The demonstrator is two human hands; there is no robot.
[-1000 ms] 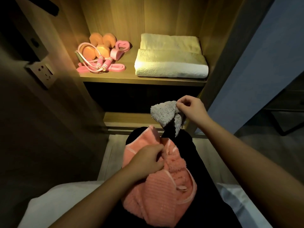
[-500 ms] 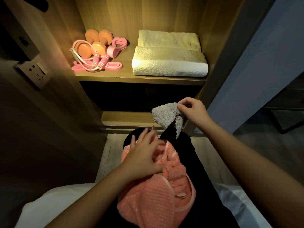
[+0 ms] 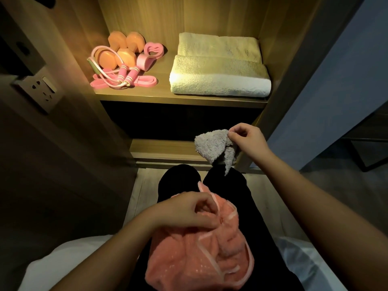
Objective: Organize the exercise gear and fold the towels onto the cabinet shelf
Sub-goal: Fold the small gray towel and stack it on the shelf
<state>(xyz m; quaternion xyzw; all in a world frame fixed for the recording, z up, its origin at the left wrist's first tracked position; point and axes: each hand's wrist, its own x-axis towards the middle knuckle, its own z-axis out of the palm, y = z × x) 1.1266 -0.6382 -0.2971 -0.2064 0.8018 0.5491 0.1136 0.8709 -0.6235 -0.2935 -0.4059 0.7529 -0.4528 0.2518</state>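
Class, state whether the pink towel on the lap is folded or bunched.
Bunched: the pink towel lies crumpled in uneven heaps, the left hand pinching its folds.

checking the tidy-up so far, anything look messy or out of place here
The coral towel lies bunched and unfolded on the lap, gripped by the left hand; the right hand pinches a crumpled grey cloth. Everything on the shelf looks tidy.

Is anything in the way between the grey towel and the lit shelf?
Nothing visible stands between the grey towel in the right hand and the shelf, though folded towels fill its right side.
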